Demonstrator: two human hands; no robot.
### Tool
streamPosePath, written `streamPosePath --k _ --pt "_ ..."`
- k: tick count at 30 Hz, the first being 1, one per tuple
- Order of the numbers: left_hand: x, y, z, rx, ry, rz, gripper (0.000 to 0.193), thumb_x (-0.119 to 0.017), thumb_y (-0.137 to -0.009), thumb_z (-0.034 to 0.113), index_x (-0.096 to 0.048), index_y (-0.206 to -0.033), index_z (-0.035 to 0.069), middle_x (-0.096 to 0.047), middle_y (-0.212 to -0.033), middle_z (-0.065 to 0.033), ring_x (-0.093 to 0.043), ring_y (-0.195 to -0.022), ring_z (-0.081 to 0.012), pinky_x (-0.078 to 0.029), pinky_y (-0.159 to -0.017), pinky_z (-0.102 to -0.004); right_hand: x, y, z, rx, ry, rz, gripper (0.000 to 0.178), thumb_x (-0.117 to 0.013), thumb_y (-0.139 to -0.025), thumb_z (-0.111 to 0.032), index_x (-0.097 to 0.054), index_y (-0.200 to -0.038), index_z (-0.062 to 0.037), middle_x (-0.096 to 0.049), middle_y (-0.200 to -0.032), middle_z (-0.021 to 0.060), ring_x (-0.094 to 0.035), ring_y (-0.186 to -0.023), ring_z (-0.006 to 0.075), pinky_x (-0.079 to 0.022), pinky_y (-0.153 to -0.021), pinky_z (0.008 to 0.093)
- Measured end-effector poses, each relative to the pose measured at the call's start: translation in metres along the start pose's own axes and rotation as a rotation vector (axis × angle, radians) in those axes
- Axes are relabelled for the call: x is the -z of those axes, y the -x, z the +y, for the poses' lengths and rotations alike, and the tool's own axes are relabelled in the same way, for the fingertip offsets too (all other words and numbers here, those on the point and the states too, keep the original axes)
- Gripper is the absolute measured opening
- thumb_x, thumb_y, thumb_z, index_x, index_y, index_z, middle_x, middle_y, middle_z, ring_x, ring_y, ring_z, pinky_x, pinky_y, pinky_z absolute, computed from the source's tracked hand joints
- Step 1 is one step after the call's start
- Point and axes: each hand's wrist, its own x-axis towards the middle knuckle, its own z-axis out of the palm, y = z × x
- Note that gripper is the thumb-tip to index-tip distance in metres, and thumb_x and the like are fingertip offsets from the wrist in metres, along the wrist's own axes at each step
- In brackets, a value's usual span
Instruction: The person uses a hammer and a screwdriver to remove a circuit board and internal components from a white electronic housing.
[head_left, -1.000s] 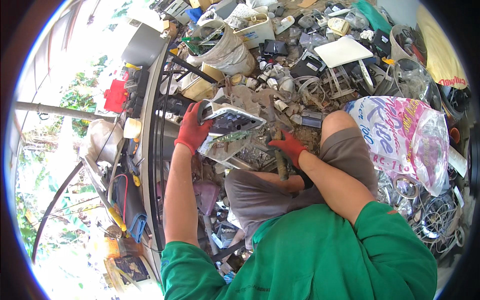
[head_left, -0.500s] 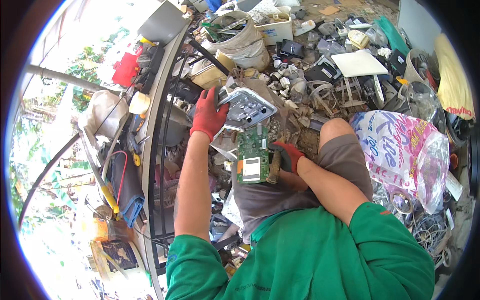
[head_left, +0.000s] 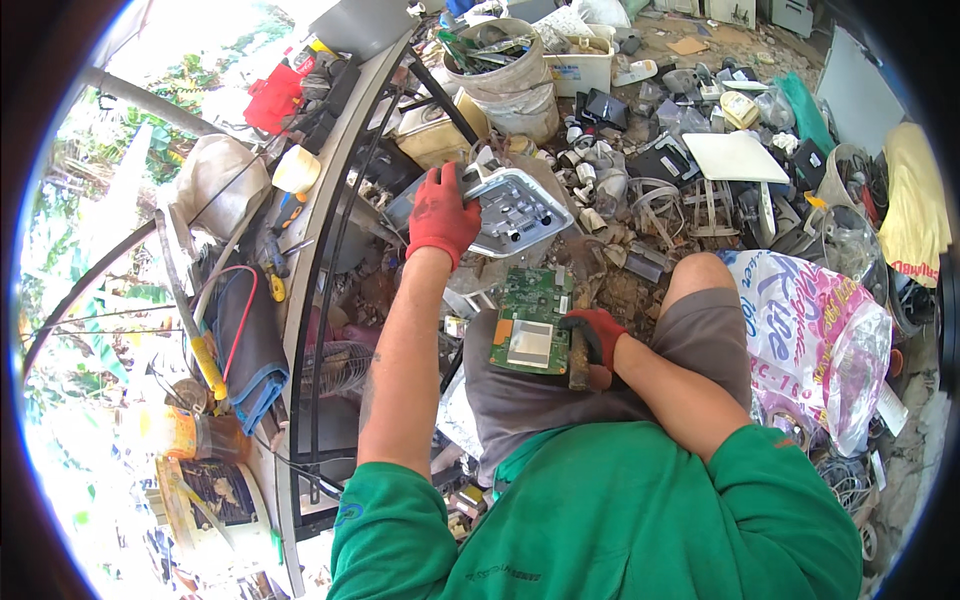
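My left hand (head_left: 445, 215), in a red glove, grips the left edge of a grey casing (head_left: 520, 212) with a pale rim and several raised fittings inside. Its fingers are wrapped over the edge. Below the casing, a green circuit board (head_left: 537, 290) with a silvery square plate lies tilted above my lap. My right hand (head_left: 598, 336), in a red and dark glove, is closed at the board's right edge. A brown, rusty-looking bar (head_left: 579, 362) sits under that hand; whether the fingers hold it too is hidden.
On the left runs a metal-framed table (head_left: 335, 165) with tools and a dark folded cloth (head_left: 245, 340). Ahead stand a bucket (head_left: 500, 70) of boards and a white stool-like piece (head_left: 735, 158) among heaped scrap. A printed plastic bag (head_left: 810, 330) lies right of my knee.
The whole view has shifted, so most things appear farther right and lower. Both hands keep their holds. The brown bar shows shorter and at a different angle.
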Motion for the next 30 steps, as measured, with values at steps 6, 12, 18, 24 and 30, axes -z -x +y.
streamPosePath --k 6,12,18,24,30 --pt "0.002 0.003 0.009 0.058 0.001 0.013 0.058 -0.077 -0.078 0.016 -0.053 -0.130 0.004 -0.059 -0.127 -0.0196 -0.057 -0.119 -0.0419 -0.048 -0.100 -0.0472 0.001 0.109 -0.046 0.106 0.087 0.124 0.041 -0.075 -0.080 -0.014 -0.062 -0.115 0.0002 -0.069 -0.094 0.0144 -0.070 -0.082 0.0281 -0.057 -0.070 0.0441" --pt "0.008 0.040 0.016 0.053 0.042 0.027 0.064 -0.079 -0.076 0.015 -0.053 -0.133 0.005 -0.052 -0.140 -0.0230 -0.050 -0.130 -0.0429 -0.047 -0.104 -0.0495 0.046 0.206 -0.063 0.446 0.237 0.083 0.055 -0.075 -0.079 -0.007 -0.057 -0.131 -0.0010 -0.068 -0.106 0.0098 -0.067 -0.093 0.0211 -0.056 -0.084 0.0361" --pt "-0.018 0.147 0.023 0.011 0.129 0.107 0.061 -0.077 -0.067 0.008 -0.058 -0.124 0.006 -0.055 -0.126 -0.0248 -0.052 -0.118 -0.0476 -0.046 -0.101 -0.0506 0.101 0.258 -0.060 0.709 0.377 0.187 0.062 -0.074 -0.077 -0.005 -0.053 -0.136 -0.0002 -0.067 -0.107 0.0072 -0.066 -0.094 0.0198 -0.055 -0.084 0.0351" --pt "-0.059 0.252 -0.002 0.053 0.034 0.061 0.060 -0.079 -0.062 0.011 -0.061 -0.119 0.006 -0.057 -0.119 -0.0194 -0.053 -0.113 -0.0423 -0.045 -0.099 -0.0507 0.103 0.258 -0.041 0.597 0.219 0.144 0.054 -0.069 -0.081 -0.009 -0.055 -0.132 -0.0004 -0.068 -0.108 0.0077 -0.067 -0.092 0.0190 -0.056 -0.083 0.0340" --pt "-0.050 0.253 -0.029 0.084 -0.015 -0.164 0.069 -0.082 -0.062 0.012 -0.056 -0.126 0.007 -0.059 -0.122 -0.0179 -0.053 -0.119 -0.0404 -0.042 -0.106 -0.0489 0.116 0.246 -0.042 0.543 0.175 0.072 0.054 -0.068 -0.082 -0.008 -0.054 -0.134 0.0001 -0.068 -0.108 0.0102 -0.068 -0.092 0.0199 -0.058 -0.082 0.0351"
